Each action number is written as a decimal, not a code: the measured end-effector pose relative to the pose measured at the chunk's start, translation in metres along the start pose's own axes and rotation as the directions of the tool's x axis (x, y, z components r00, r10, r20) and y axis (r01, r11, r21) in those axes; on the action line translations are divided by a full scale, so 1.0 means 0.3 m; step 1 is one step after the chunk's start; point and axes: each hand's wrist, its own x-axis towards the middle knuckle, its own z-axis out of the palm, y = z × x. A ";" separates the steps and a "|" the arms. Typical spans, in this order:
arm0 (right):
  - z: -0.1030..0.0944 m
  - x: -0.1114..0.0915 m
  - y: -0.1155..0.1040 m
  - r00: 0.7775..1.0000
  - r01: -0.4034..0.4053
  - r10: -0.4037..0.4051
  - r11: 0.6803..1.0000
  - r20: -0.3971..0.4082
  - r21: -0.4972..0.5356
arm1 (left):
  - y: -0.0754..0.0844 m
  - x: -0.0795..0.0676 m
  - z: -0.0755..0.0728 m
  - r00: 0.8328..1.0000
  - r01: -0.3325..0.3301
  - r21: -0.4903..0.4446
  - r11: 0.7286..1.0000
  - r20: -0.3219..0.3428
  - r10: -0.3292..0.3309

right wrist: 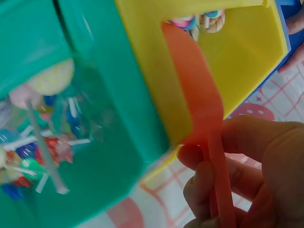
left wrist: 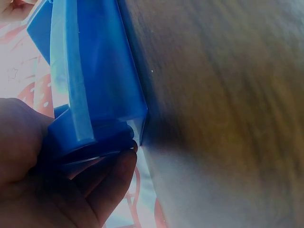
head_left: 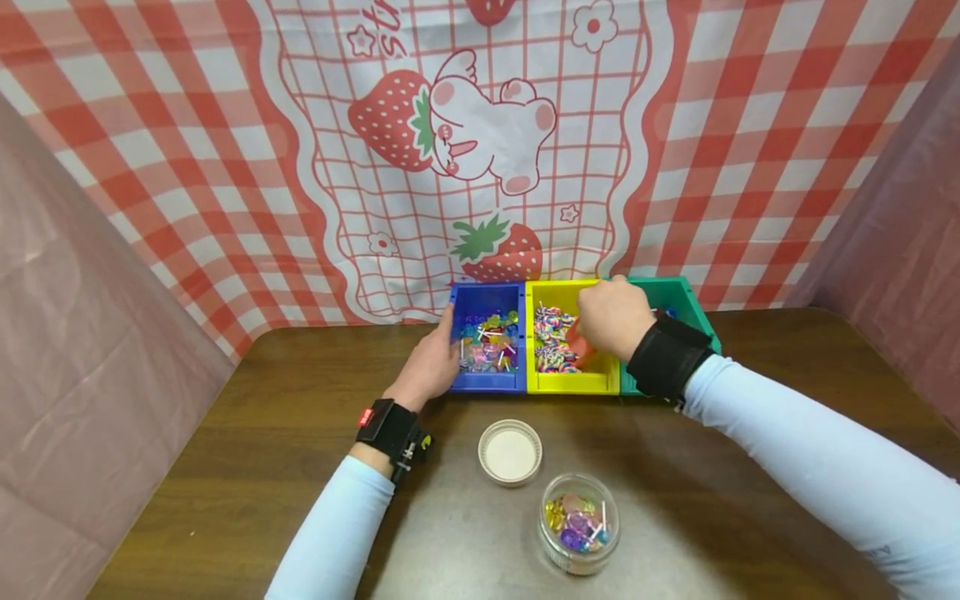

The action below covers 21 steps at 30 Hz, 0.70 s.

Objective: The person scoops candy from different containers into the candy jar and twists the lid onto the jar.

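My left hand (head_left: pixel 427 362) grips the left side of the blue bin (head_left: pixel 489 382), its fingers around a corner in the left wrist view. Small clear coloured pieces and white sticks lie in that bin. In my right hand (head_left: pixel 618 315) is the handle of an orange scoop (right wrist: pixel 197 80). The scoop's blade is down inside the yellow bin (head_left: pixel 573 384), beside striped swirl lollipops (head_left: pixel 553 327); its tip is partly hidden. To the right adjoins a green bin (head_left: pixel 693 310), partly covered by my right wrist, with small lollipops (right wrist: pixel 35 156) and other coloured pieces in it.
Nearer to me on the wooden table (head_left: pixel 300 392) stands an uncovered clear jar (head_left: pixel 577 563), with colourful pieces and white sticks inside. A round white lid (head_left: pixel 510 452) lies to its upper left. Behind the bins hangs a red-and-white checked cloth (head_left: pixel 750 167).
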 end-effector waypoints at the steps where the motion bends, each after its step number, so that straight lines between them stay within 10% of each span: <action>1: 0.001 -0.002 0.004 1.000 -0.025 0.025 0.999 0.007 0.025 | 0.000 0.001 0.000 1.000 0.000 0.001 1.000 -0.001 0.000; 21: 0.100 -0.032 0.020 0.997 -0.012 0.023 0.989 -0.075 0.145 | -0.006 0.000 -0.003 1.000 -0.007 -0.013 1.000 0.015 0.008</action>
